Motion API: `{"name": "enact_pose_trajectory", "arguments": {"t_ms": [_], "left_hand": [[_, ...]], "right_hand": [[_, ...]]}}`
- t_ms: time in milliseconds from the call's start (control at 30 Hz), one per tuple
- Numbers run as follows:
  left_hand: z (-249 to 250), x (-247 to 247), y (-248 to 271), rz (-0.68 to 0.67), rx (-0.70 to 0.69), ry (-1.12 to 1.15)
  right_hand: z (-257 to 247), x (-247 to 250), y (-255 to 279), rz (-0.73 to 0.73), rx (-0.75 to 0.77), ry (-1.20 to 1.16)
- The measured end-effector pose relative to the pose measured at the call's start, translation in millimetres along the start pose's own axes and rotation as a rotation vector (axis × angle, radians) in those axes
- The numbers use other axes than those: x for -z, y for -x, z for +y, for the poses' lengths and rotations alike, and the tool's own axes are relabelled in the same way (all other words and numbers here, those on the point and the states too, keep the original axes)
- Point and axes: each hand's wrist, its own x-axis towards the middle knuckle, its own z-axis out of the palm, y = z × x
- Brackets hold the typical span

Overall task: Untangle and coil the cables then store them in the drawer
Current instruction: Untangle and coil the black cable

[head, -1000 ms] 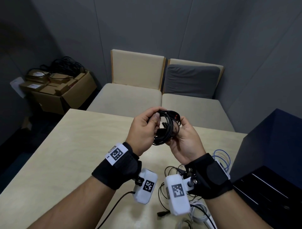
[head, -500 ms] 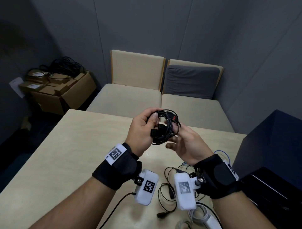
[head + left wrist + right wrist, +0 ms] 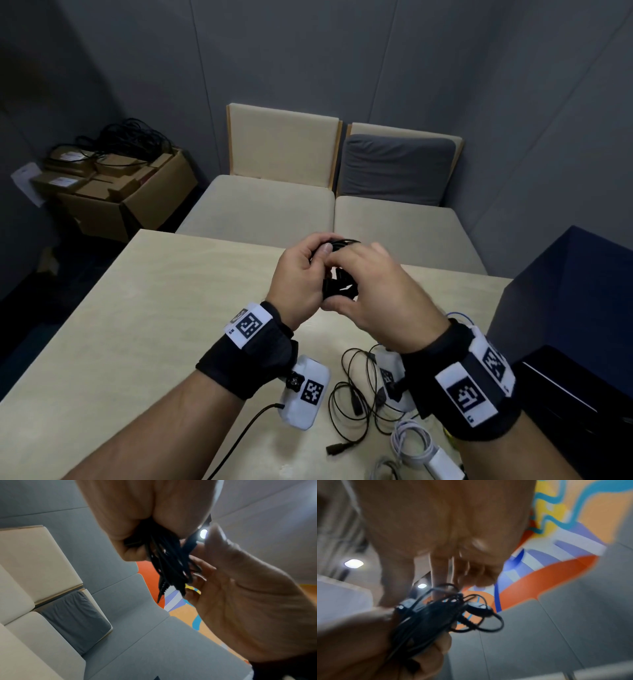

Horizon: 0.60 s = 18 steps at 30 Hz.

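Gripping the black cable coil (image 3: 339, 287) in your left hand (image 3: 298, 277), w/ right hand (image 3: 383, 294) curled over it, thumb beneath, both together above the table (image 3: 137, 325). Lay loops even, tuck the plug end thru, don't slacken the left pinch. Loose black cable (image 3: 356, 404) & white cable (image 3: 411, 438) lie below. Wrist tags (image 3: 248, 325): square codes only. Cardboard boxes (image 3: 137, 195): labels too small to read.

The black cable bundle (image 3: 337, 291) is largely hidden from the head, blurred from the right wrist
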Motion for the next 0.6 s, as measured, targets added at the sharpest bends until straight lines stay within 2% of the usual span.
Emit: {"name": "enact_pose_trajectory", "arguments": {"t_ms": [133, 233, 300, 367, 433, 500, 600], "left_hand": [[1.6, 1.2, 1.5, 0.011, 0.007, -0.033], [-0.2, 4.2, -0.7, 0.013, -0.066, -0.156], [-2.2, 6.5, -1.5, -0.019, -0.141, -0.247], [-6.9, 6.6, -0.1, -0.081, -0.216, -0.370], [-12.8, 5.5, 3.5, -0.110, -0.205, -0.430], [-16.0, 6.4, 5.0, -0.094, -0.164, -0.397], [-12.9, 5.8, 5.0, -0.107, -0.157, -0.351]], "right_hand": [[-13.9, 4.4, -2.5, -0.052, -0.069, 0.017], [-17.6, 7.5, -3.8, -0.038, -0.051, 0.023], [-19.0, 10.3, -3.7, -0.022, -0.065, 0.038], [-16.9, 15.9, -4.7, 0.054, -0.086, 0.018], [-11.2, 24.1, -7.0, 0.064, -0.108, -0.007], [-6.4, 29.5, -8.4, 0.013, -0.121, -0.065], [-0.7, 25.3, -8.2, 0.087, -0.155, -0.307]]}}
